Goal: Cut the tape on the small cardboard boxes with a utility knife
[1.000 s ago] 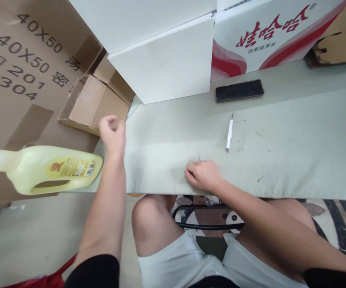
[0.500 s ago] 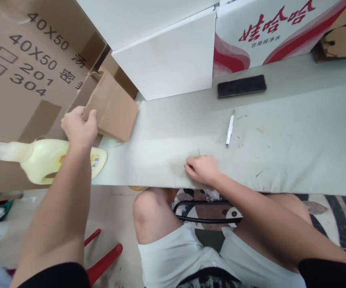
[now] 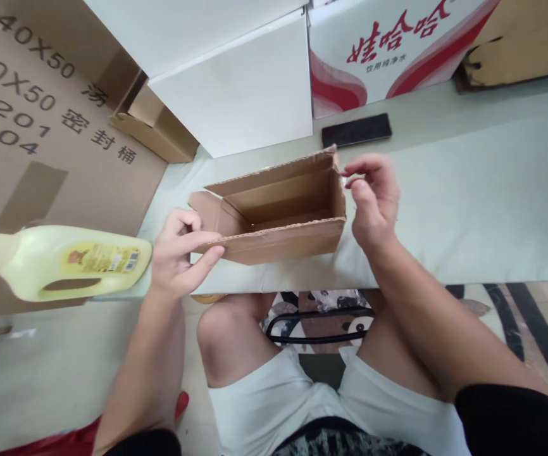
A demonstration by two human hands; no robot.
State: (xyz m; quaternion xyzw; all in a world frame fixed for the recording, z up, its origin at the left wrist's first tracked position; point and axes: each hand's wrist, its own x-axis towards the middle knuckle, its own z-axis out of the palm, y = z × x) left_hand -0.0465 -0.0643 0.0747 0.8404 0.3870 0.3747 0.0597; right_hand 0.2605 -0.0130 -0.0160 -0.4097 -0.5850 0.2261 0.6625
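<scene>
A small open cardboard box (image 3: 283,244) sits in front of me at the table's near side, its opening facing up and its inside bare. My left hand (image 3: 176,253) grips its near left edge, with the thumb on the outside. At the box's far right corner is my right hand (image 3: 376,196), fingers curled with index and thumb a little apart. The index fingertip is at or almost at the cardboard; I cannot tell if it touches. Left of my left hand lies a pale yellow bottle (image 3: 79,259) with a handle, on its side.
A black phone-like slab (image 3: 357,130) lies behind the box. Along the back stand a white box (image 3: 236,88), a red-and-white printed carton (image 3: 335,69) and another brown carton (image 3: 530,44). A big printed cardboard carton (image 3: 79,152) stands at left. The pale table (image 3: 492,190) ends close to my knees.
The small cardboard box has come from the left side to the middle, carried by my left hand. My right hand has risen from the table to its right end. The white pen-like tool is now hidden.
</scene>
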